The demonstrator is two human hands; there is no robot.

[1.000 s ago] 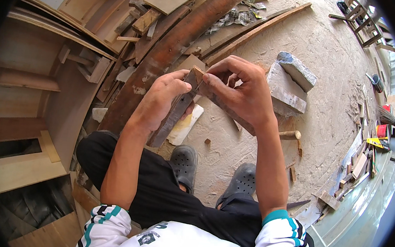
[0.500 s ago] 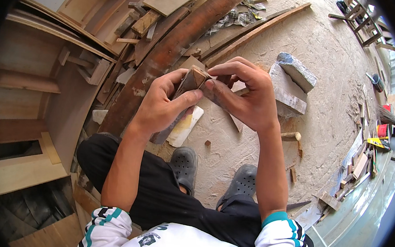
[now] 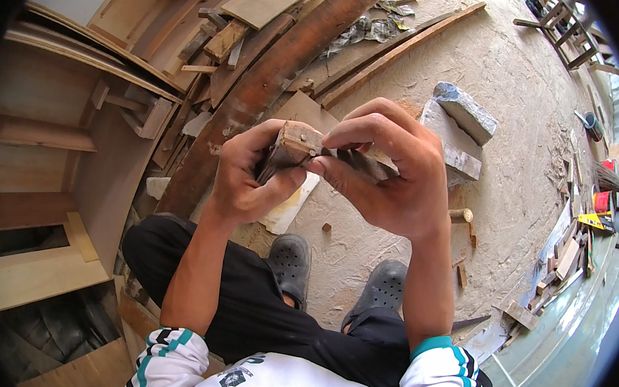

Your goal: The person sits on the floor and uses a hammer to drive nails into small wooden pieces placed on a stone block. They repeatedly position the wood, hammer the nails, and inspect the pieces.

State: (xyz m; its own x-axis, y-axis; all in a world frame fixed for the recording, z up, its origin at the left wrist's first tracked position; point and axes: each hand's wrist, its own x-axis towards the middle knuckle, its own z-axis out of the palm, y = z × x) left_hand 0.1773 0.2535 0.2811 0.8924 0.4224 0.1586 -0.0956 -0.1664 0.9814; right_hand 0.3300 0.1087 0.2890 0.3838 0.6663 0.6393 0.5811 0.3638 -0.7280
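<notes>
My left hand (image 3: 246,167) is wrapped around a wooden block (image 3: 301,139), its pale squared end turned up toward me. Dark grey material lies along the block's side; its kind is hard to make out. With thumb and fingertips, my right hand (image 3: 398,171) pinches a thin dark strip (image 3: 366,163) right at the block's end. The strip reaches back under my right fingers, which partly hide it. Below the hands, a white and yellowish block (image 3: 290,208) lies on the floor, partly covered by my left hand.
Stone blocks (image 3: 465,112) sit on the rough floor to the right. A long rusty-brown beam (image 3: 260,80) and wood scraps (image 3: 227,39) lie at the far left, beside an open wooden cabinet (image 3: 28,171). A handsaw (image 3: 598,220) and offcuts lie at the right.
Both hands have come slightly nearer, and the block has been turned so its end face shows more squarely. My right hand has shifted a little right and rotated, still pinching the dark strip.
</notes>
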